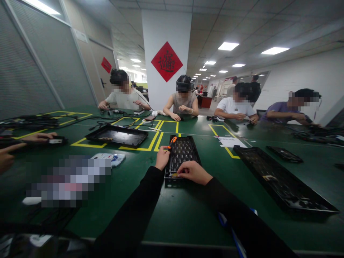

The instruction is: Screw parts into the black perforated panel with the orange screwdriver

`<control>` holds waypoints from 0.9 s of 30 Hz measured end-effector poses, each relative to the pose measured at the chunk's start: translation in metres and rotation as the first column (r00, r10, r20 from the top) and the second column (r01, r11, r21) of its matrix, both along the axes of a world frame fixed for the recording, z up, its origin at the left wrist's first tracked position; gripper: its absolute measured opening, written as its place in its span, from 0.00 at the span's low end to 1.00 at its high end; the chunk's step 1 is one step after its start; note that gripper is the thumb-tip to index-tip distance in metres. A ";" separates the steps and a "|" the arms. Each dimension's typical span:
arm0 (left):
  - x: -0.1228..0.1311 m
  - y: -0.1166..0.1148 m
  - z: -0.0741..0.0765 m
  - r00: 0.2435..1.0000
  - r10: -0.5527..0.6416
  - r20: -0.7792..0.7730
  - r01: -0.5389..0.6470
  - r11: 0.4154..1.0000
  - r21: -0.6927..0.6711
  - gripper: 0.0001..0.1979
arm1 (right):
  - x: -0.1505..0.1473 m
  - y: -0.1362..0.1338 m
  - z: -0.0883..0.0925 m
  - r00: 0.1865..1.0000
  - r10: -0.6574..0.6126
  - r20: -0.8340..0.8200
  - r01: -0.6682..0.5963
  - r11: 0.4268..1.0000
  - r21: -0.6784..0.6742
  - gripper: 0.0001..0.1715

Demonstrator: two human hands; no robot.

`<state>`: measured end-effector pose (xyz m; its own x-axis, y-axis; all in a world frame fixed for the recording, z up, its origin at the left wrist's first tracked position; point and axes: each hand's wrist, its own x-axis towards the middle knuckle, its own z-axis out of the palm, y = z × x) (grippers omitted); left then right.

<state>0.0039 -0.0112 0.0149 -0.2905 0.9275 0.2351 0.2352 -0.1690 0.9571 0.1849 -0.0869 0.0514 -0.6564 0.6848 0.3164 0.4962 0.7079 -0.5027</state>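
Observation:
In front of me on the table lies a narrow black plastic casing (185, 152) with rows of small shiny fittings, its short end towards me. My left hand (162, 158) is closed around an orange-and-black handled tool (172, 142) at the casing's left side; the tool's working end cannot be made out. At the near end, my right hand (195, 172) has its fingers pinched at a small yellowish piece (175, 175) by the casing's edge. The fingertips partly cover that piece, so its kind is unclear.
On the green table (139, 179), a long black tray (285, 179) lies right and another black tray (118, 135) left. A co-worker's hand (40, 137) rests at far left, near a plastic packet (115, 159). Several people sit opposite. Black cables (29, 122) lie far left.

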 end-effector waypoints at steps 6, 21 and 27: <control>-0.001 0.001 -0.002 1.000 -0.020 -0.005 0.020 1.000 -0.004 0.12 | 0.000 0.000 0.000 1.000 -0.004 0.014 0.004 1.000 -0.019 0.12; -0.004 0.010 -0.012 0.998 -0.029 -0.061 0.030 0.999 0.025 0.12 | -0.001 0.001 0.014 0.989 0.105 0.104 -0.098 0.993 -0.072 0.13; -0.004 0.009 -0.010 0.998 -0.031 -0.058 0.033 0.999 0.026 0.12 | -0.004 0.008 0.007 0.998 0.062 0.001 -0.061 0.976 -0.211 0.18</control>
